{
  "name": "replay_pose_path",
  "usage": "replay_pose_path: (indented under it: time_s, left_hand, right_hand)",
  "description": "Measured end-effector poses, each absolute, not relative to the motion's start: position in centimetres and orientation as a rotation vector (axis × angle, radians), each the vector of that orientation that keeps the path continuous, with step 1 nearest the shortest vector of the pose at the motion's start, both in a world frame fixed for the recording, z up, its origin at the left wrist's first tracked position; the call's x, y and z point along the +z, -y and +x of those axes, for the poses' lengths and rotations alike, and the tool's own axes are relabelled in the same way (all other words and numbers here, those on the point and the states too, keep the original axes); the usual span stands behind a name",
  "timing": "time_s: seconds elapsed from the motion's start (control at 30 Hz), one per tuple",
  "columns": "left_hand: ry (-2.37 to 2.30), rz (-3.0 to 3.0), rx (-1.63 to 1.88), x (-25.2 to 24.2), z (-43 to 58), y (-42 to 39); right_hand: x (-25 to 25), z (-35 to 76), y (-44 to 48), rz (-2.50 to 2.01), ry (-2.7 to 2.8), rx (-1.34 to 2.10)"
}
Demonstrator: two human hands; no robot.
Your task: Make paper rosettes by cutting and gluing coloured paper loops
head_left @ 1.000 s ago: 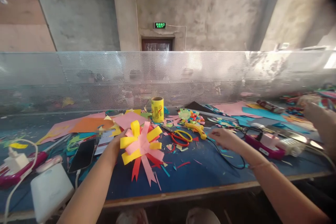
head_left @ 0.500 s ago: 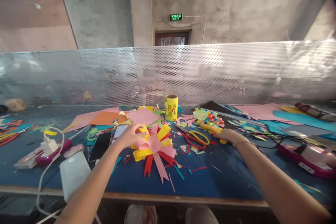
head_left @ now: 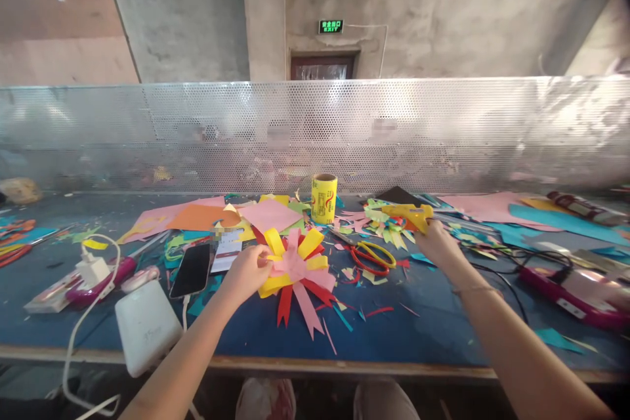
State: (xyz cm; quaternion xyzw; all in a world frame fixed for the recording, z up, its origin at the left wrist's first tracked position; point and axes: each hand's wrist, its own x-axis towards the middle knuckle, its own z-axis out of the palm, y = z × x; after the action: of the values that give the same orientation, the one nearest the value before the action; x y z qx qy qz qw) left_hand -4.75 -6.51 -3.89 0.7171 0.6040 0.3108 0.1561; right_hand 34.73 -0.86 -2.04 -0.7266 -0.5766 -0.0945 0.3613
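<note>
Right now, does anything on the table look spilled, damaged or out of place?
Only the litter stands out: loose paper scraps are strewn across the blue tabletop, around the scissors and beside the paper bow in the left hand, looking untidy rather than laid out. I see no liquid spill or clear damage.

Multicol. paper bow (head_left: 298,268) — loops spread; yel. glue gun (head_left: 411,213) — nozzle L.

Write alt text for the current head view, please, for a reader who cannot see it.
A person's left hand holds a pink, yellow and red paper bow while the right hand grips a yellow glue gun. Between them, scissors lie on a blue table strewn with paper scraps.
</note>
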Motion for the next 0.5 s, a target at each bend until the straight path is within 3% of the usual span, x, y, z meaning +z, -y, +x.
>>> replay_pose_path:
  time_s: [0.17,0.3,0.5]
  left_hand:
    - [-1.837,2.184,0.748,-3.2,-3.8,5.8]
    - [-1.717,2.172,0.746,-2.6,-3.6,5.3]
    - [-1.455,2.084,1.015,-3.5,-3.9,5.1]
  right_hand:
    - [-2.0,27.5,7.3,-1.649,1.701,0.007]
    - [-3.7,22.4,10.3,-1.652,1.802,-0.203]
    - [-5.1,19.4,10.8,-1.523,1.988,-0.382]
